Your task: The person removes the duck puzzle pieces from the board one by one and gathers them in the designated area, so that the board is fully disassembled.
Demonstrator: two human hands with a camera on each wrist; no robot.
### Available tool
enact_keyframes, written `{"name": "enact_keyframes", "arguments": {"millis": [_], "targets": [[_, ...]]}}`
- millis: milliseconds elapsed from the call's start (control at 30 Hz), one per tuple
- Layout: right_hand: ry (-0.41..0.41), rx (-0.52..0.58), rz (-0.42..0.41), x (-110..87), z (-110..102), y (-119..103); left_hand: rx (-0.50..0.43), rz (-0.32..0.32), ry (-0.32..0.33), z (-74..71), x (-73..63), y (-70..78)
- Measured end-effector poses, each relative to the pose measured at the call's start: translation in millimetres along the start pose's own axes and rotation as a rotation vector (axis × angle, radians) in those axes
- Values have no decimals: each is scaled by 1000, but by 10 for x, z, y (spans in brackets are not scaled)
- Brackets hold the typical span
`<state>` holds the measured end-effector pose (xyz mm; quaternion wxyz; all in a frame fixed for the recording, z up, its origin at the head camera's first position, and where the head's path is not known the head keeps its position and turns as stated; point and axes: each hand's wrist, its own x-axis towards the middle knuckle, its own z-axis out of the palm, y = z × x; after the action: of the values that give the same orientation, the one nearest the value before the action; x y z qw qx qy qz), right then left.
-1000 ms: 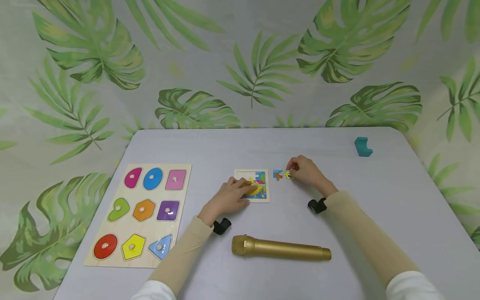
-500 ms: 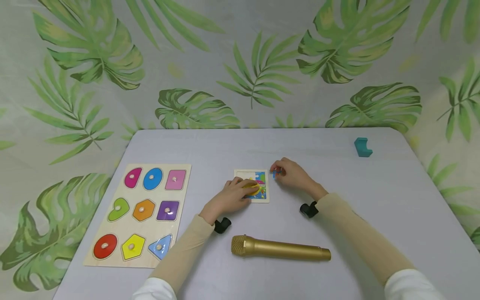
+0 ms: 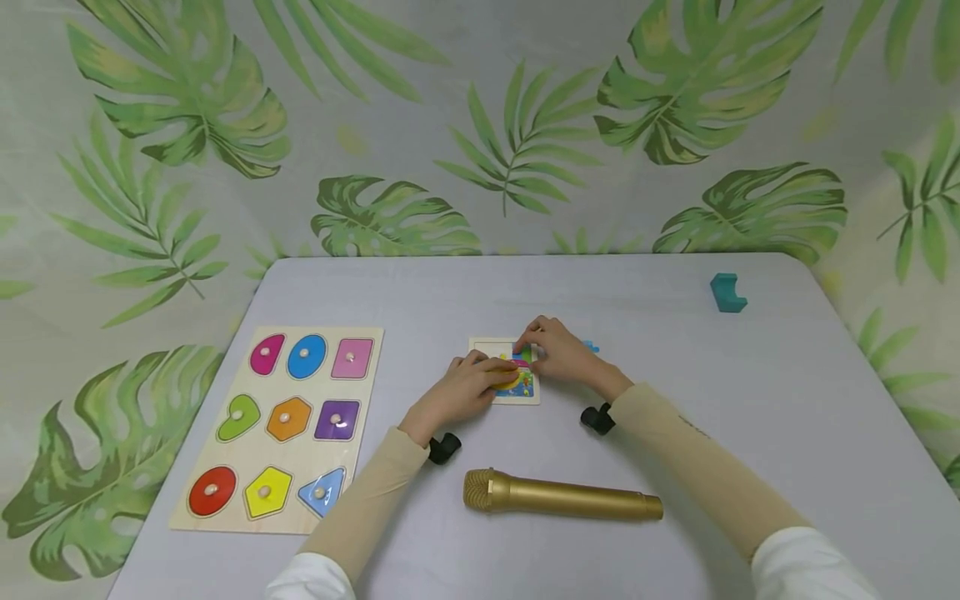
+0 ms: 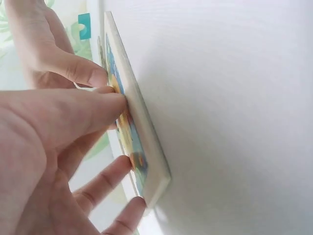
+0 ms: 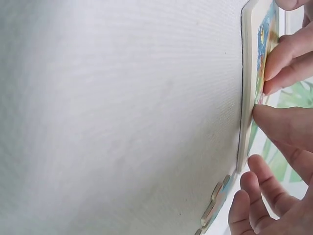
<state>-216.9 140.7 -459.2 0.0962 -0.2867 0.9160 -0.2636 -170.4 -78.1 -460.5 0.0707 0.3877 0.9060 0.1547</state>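
Observation:
A small square jigsaw puzzle [image 3: 517, 388] with a pale wooden frame and a bright picture lies flat at mid-table. My left hand [image 3: 463, 390] rests on its left part, fingers extended across the picture; the left wrist view shows the thumb and fingertips touching the puzzle [image 4: 138, 117]. At its upper right corner, my right hand [image 3: 561, 354] pinches a jigsaw piece between thumb and index finger, mostly covered by the fingers. The right wrist view shows the right thumb [image 5: 276, 120] right at the frame's edge, with the other fingers loosely bent.
Loose blue jigsaw pieces [image 3: 591, 346] lie just right of the puzzle, partly behind the right hand. On the left lies a knobbed shape board [image 3: 292, 454]. A gold microphone [image 3: 562, 497] lies in front, and a teal block [image 3: 727, 293] sits far right.
My right hand has moved left from the loose pieces to the puzzle's upper right corner, bringing a jigsaw piece. My left hand has stayed on the puzzle, its fingers shifting slightly.

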Motion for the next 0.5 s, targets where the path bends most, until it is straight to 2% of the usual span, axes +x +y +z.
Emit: {"name": "enact_keyframes", "arguments": {"millis": [267,500], "targets": [[11,50,-20,21,37,-3,-2,-75,-38,-11,30,40],[10,72,-23,39,23,-45,-63,-70,-45,-47,21,47]]}}
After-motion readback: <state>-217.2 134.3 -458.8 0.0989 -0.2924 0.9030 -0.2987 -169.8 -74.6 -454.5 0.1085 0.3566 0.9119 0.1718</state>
